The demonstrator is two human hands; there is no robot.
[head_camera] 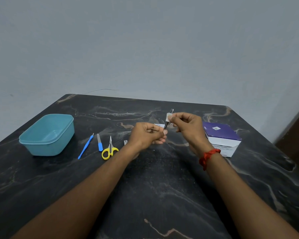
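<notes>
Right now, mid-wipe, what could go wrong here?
The thin metal tool is pinched only at its lower end by the left hand, so it may slip if the right hand pulls the white swab along it. Its bare tip pokes above the swab and could prick the right hand.

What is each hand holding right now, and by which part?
The left hand pinches the lower end of a thin dark tool; right hand pinches a white pad around its upper part.

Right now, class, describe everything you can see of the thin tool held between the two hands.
The thin tool is slim, dark and metallic-looking, tilted nearly upright. The left hand pinches its lower end; the right hand pinches a small white pad round its upper part. Its pale tip shows above.
</notes>
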